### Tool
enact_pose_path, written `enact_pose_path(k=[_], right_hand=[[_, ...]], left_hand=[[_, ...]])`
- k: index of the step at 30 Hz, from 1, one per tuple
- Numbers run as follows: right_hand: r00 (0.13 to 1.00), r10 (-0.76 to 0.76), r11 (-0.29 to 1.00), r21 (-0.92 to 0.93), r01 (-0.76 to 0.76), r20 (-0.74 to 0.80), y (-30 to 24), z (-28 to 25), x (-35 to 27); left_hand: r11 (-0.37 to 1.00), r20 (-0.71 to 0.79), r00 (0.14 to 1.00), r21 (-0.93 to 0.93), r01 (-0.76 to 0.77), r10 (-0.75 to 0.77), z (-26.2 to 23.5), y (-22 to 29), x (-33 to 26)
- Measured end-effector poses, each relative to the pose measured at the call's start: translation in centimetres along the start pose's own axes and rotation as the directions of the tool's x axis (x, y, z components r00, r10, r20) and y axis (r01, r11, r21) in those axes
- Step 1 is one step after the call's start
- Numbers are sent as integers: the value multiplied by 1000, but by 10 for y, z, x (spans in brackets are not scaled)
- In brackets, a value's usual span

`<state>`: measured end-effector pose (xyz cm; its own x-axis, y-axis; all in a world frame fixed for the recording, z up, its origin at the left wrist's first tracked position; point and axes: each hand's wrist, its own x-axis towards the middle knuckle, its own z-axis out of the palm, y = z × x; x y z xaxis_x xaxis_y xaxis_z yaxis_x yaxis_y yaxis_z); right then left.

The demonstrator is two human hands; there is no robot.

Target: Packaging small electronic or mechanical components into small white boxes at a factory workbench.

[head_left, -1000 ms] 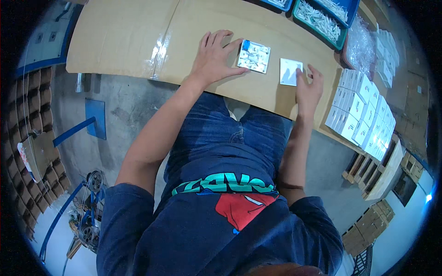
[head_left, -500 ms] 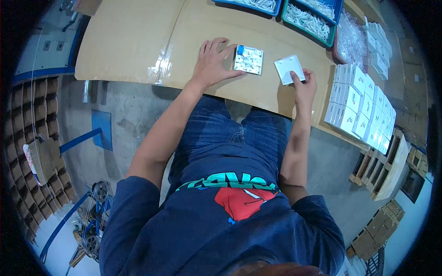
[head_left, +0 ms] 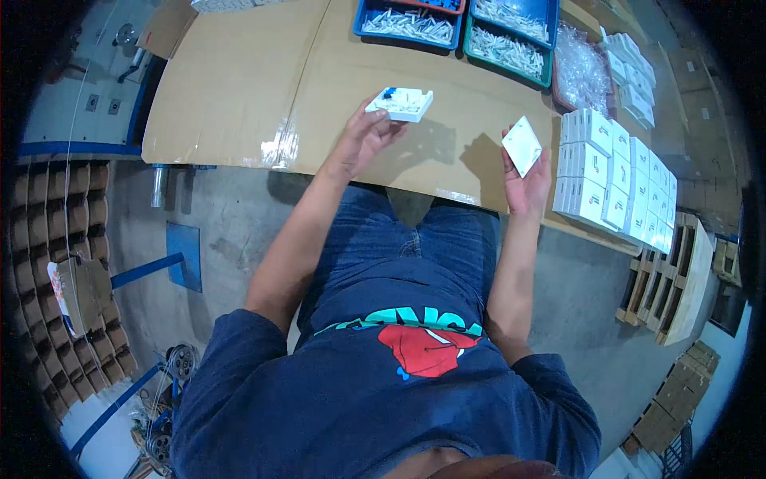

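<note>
Left hand (head_left: 364, 142): It holds the white box by its left end. The fingers are closed in on it, and some fingers are tucked under its near side.
White box (head_left: 408, 117): It is up off the tabletop (head_left: 331, 120), with its open top facing up. It looks longest from left to right.
In the box: There are little white bits (head_left: 408, 100), and a blue bit (head_left: 389, 93) sits at the far left corner. They are too small to tell more.
Right hand (head_left: 528, 182): It holds the white plate, with the fingers narrow around its near part. I cannot tell just where each finger presses.
White plate (head_left: 523, 145): It is flat and thin, up off the tabletop and tipped. One corner points far and one points near, so it looks longest from near to far.
Box and plate: The plate is to the right of the box and a bit nearer. They do not touch, and bare tabletop shows between them. The left hand is the one at the box, and the right hand is the one at the plate. The box looks long one way and the plate looks long the other way.
Far side: A blue tray (head_left: 358, 21) and a green tray (head_left: 511, 74) hold lots of white sticks.
Right side: A stack of small white boxes (head_left: 613, 172) stands right of the right hand. Clear plastic bags (head_left: 585, 68) lie farther back.
</note>
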<state>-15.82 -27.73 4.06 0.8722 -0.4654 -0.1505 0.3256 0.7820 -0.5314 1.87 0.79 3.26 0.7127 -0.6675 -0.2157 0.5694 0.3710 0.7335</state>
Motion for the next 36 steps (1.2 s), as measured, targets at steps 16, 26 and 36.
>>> enact_pose_path(k=[16,26,36], right_hand=[[957,174,949,222,-226,231,8,22,-5],[974,139,986,64,-153,181,6,35,-9],[985,5,851,-518,85,170,20,78,-17]], left_hand=[[896,119,990,-430,115,-70,36,-5,-28],[817,286,950,-513,262,-125,56,-3,-40],[845,310,932,-434,313,-186,58,-13,-43]])
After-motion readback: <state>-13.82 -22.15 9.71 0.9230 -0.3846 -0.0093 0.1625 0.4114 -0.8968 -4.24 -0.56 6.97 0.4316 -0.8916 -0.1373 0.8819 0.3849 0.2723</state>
